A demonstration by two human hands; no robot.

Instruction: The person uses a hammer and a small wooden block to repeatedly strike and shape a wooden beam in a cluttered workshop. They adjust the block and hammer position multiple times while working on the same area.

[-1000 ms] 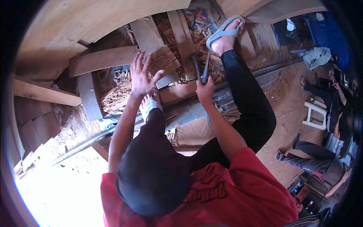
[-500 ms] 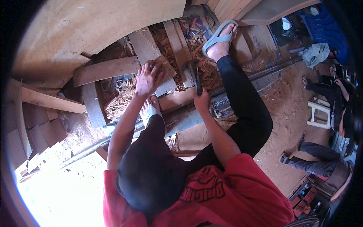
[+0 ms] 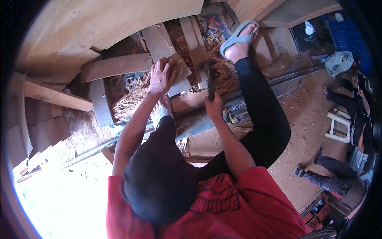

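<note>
While the wood block lies among the chips on the floor, the left hand presses flat on it, fingers spread, apparently to steady it. Just beside it, the right hand is wrapped tight around the handle of a hammer, its head hanging over the planks.

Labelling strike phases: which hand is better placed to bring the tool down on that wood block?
Right, probably. The right hand grips the hammer-like tool, head near the wood block. The left hand rests on the block, steadying it.
</note>
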